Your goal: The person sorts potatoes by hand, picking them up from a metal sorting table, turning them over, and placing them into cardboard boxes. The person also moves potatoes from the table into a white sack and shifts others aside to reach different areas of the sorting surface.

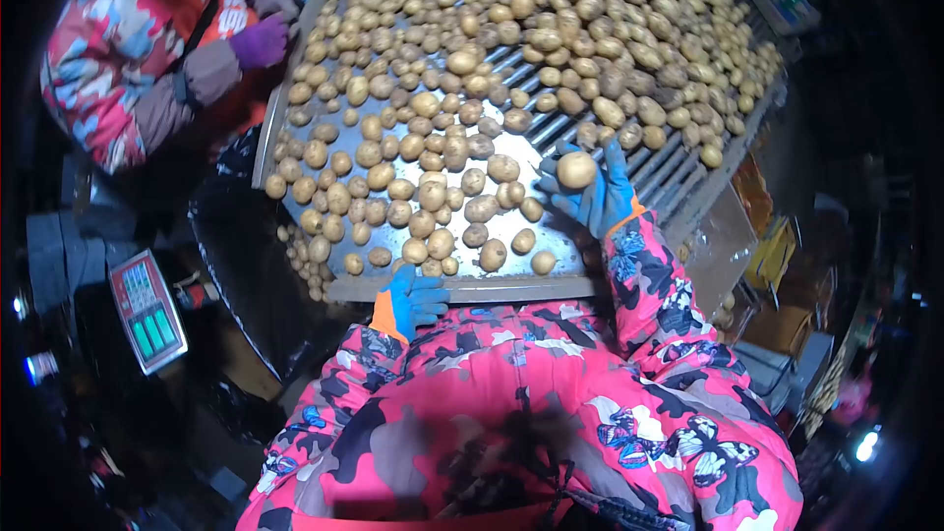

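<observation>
One potato (pixel 576 171) sits in the right hand (pixel 594 205), cradled by its fingers (pixel 617 167), the left hand (pixel 415 299) loosely spread.

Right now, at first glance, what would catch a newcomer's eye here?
Probably the mass of potatoes spread over the metal table, heaped thickest at its far right. Next, the bright pink coat at the bottom, with blue-gloved hands: the right hand holding one potato, the left hand by the near edge. Another person's purple glove shows at upper left.
</observation>
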Demonstrator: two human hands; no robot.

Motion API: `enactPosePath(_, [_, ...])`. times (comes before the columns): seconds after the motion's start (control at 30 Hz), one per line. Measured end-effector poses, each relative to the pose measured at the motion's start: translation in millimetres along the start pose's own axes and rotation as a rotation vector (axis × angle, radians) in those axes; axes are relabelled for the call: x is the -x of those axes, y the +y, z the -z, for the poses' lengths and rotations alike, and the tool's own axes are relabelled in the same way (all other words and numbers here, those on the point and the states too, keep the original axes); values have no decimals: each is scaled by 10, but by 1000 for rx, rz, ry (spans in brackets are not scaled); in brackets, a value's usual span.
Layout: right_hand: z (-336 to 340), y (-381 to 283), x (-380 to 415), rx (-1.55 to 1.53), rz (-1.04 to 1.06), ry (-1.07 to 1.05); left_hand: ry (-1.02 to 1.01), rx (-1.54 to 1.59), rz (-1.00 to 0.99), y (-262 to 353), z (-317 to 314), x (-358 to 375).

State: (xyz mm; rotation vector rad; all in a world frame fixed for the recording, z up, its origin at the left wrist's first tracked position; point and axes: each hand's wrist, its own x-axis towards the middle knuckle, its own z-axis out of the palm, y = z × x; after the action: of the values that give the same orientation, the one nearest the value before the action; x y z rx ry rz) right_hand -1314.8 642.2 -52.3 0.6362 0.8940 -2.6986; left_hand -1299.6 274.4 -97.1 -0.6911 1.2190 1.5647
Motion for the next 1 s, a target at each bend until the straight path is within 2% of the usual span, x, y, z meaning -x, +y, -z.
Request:
enactPosePath(0.17, [115,-113,309,58,149,47,2,-58,5,75,-14,24])
enactPosePath(0.33, [654,-157,1087,84,273,342,27,-80,38,121,-27,71])
enactPosePath(0.4, [843,-70,1354,-46,336,540,18,-87,40,104,-29,49])
enactPosePath(0.43, [1070,-45,1514,51,249,555,-2,-90,47,89,-39,48])
enactPosePath(0.5, [949,-163,1691,145,85,559,18,-63,16,76,-45,53])
enactPosePath(0.53, [840,-210,1699,141,89,570,28,-102,20,65,-34,34])
enactPosePath(0.57, [704,-276,1638,246,160,669,25,-110,28,49,-30,48])
enactPosePath(0.63, [623,-445,1483,584,212,818,26,-148,-9,71,-56,65])
enactPosePath(0.67, [804,-511,1340,948,136,765,21,-150,-17,73,-70,70])
enactPosePath(0.73, [1014,-502,1034,1881,-29,454,51,-128,-31,45,-64,62])
enactPosePath(0.77, [992,-336,866,2094,-46,262,44,-120,-59,35,-44,41])
enactPosePath(0.8, [920,-110,691,2153,-25,103,37,-96,-42,22,-10,15])
enactPosePath(0.83, [1182,339,337,1803,-88,232,32,-72,-19,14,-7,3])
enactPosePath(0.87, [1101,600,255,1713,54,11,48,-43,-28,38,-74,59])
enactPosePath(0.9, [12,441,378,1077,-468,213,53,-42,-41,15,-65,30])
enactPosePath(0.97, [-167,573,336,1518,-116,-138,86,-24,16,32,-48,3])
enactPosePath(1.0, [-178,509,296,1496,-111,-143,118,-31,14,44,-79,22])
